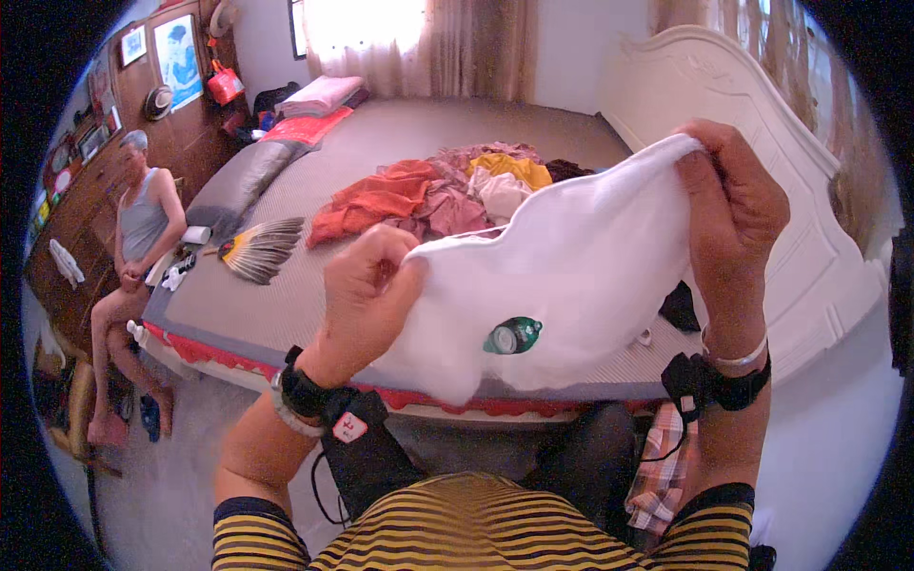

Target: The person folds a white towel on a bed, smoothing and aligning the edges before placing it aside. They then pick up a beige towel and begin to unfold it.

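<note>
A white cloth garment (557, 285) with a small green print on it hangs stretched between my hands, above the near edge of the bed. My left hand (375, 292) pinches one upper corner between thumb and fingers. Higher up and to the right, my right hand (735, 185) grips the opposite corner. The garment's top edge sags between them, and its lower part looks blurred. Behind it lies a heap of crumpled clothes, with an orange garment (378, 196), a yellow one (510, 170) and pink ones. The cloth hides part of the bed.
A striped mat (235, 307) covers the bed, with a carved cream headboard (721, 107) at right. A hand fan (260, 250) lies at left. Folded pink bedding (321, 96) sits at the back. A person (143, 221) sits beyond the left edge. A plaid cloth (660, 471) hangs near my right knee.
</note>
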Demonstrator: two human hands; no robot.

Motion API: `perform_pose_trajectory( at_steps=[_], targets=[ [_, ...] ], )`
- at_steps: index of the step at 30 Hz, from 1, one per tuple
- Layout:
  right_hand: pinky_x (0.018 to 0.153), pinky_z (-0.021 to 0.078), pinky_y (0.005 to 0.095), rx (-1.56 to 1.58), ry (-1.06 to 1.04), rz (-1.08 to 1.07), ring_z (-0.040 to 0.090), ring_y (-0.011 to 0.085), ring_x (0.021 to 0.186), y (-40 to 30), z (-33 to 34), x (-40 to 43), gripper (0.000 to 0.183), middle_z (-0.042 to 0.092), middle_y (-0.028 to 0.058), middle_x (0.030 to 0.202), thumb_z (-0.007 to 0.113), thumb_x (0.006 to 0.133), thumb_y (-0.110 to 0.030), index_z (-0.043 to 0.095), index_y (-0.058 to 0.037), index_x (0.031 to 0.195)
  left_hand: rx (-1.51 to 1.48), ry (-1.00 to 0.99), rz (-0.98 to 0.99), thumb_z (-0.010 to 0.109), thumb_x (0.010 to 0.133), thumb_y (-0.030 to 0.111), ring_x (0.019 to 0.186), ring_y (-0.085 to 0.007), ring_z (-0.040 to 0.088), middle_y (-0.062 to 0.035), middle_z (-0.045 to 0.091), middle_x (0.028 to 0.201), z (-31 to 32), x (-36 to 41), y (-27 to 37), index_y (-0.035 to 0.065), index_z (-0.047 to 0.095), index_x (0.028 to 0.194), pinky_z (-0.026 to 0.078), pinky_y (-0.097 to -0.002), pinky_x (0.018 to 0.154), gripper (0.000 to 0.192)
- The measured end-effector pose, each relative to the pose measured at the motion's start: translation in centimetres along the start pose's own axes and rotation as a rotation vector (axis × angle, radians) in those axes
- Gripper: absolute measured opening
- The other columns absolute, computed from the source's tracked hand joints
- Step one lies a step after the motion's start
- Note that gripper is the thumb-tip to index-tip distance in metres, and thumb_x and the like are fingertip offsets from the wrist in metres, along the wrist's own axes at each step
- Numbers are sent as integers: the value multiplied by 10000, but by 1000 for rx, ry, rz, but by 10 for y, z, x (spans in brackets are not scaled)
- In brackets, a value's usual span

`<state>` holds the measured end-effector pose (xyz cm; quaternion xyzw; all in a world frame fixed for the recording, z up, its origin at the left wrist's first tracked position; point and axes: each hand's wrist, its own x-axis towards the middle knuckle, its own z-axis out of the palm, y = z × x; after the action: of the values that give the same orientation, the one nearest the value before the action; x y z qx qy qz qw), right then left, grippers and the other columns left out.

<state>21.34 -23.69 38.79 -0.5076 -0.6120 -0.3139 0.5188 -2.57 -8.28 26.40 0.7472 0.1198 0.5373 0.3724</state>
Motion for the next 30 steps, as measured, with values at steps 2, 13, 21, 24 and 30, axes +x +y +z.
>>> perform_pose_trajectory(
  at_steps=[2,13,21,24,30],
  targets=[
    [638,492,259,-13,62,63,604,98,678,11,-6,-1,70,659,43,746,648,883,-70,680,-48,942,-89,-23,-119,639,900,32,767,-29,516,9,603,856,2,-14,-11,11,593,937,443,-200,631,62],
    [608,471,255,-173,-40,137,578,92,656,17,-35,-37,68,647,42,734,628,888,-56,668,-39,940,209,-653,-227,699,814,117,640,-253,588,-145,610,736,-20,-73,-35,15,658,914,470,-358,590,148],
    [562,400,224,-178,-405,129,472,50,650,91,-36,-69,76,529,-22,682,586,936,-60,642,-12,920,441,-652,-632,594,862,70,655,-102,493,-115,551,660,-77,-121,-136,-26,610,836,446,-366,578,101],
    [601,493,350,-304,-139,225,654,275,653,113,-32,-60,78,665,169,773,598,902,-89,650,-32,910,597,-81,-160,574,880,65,639,-198,548,-125,581,676,-97,-48,-132,-20,613,838,449,-378,603,103],
    [597,500,483,-389,-659,-33,630,400,672,135,-29,-103,48,607,190,702,574,827,-94,572,-51,848,836,-282,87,542,885,29,695,-260,588,-151,608,790,-124,-3,-62,3,622,934,472,-382,652,98]
  ],
)
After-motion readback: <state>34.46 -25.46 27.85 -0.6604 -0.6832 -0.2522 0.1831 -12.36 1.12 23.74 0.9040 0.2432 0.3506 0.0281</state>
